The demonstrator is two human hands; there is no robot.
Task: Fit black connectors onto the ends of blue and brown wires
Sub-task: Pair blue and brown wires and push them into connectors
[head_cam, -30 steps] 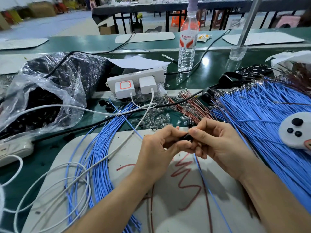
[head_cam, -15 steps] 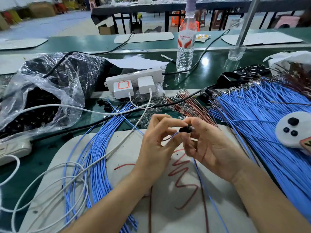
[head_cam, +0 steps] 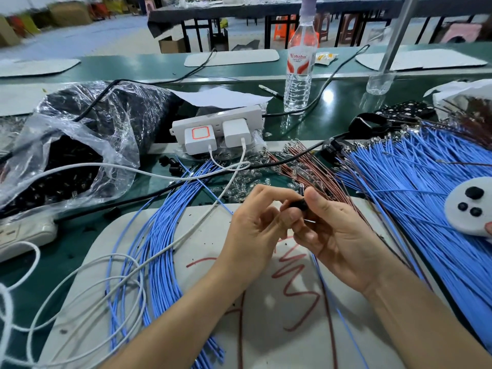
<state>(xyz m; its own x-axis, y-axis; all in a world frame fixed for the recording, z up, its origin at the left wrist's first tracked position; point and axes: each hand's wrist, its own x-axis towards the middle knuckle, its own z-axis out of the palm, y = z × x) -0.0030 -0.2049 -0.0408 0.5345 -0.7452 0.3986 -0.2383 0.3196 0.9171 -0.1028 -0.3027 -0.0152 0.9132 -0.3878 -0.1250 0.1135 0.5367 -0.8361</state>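
**Both hands pinch one black connector above the white mat**

We see the left hand (head_cam: 253, 230) and the right hand (head_cam: 340, 235) meeting fingertip to fingertip, raised just over the white mat (head_cam: 191, 302) on the green tabletop (head_cam: 343, 102). Each curls thumb and forefinger onto the black connector (head_cam: 298, 203), the left at its left end, the right at its right.

The connector is small, dark and matte. Only a short stretch shows between the fingertips, so we cannot tell its full shape. A blue wire (head_cam: 343, 324) and a brown wire (head_cam: 329, 315) trail from under the right hand toward the near edge.

A fan of blue wires (head_cam: 426, 198) lies to the right and a curved blue bundle (head_cam: 151, 251) to the left. Brown wires (head_cam: 295, 166) lie beyond the hands, and a clear bag of black parts (head_cam: 69, 161) sits far left.
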